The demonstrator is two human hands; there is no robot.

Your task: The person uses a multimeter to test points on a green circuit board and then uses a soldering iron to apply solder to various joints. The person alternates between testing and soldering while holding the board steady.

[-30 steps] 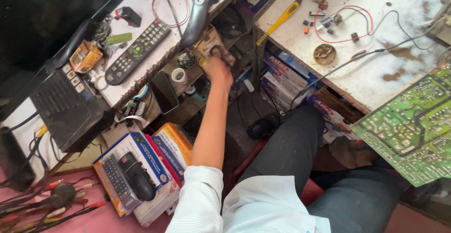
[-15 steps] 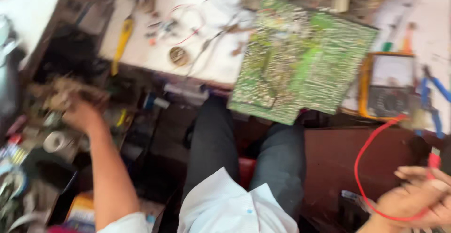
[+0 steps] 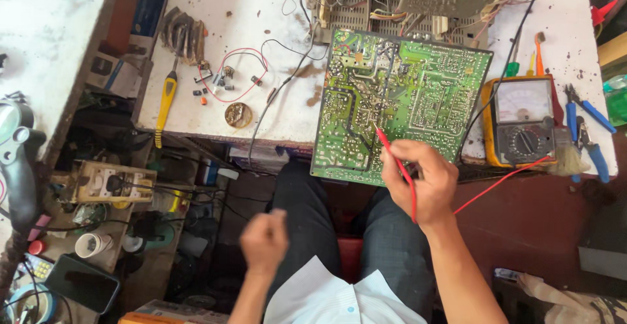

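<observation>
The right hand pinches a red test probe in its fingers, its tip touching the solder side of the green circuit board, which lies on the white tabletop just beside the yellow analog multimeter. The left hand hangs empty over the lap, fingers loosely curled, slightly blurred. This looks like probing a solder point; a reading likely calls for a second probe on the board.

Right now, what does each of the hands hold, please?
Left hand: closed in a loose fist, blurred; whether it holds anything cannot be told.
Right hand: closed on the red probe, tip on the green circuit board.
</observation>
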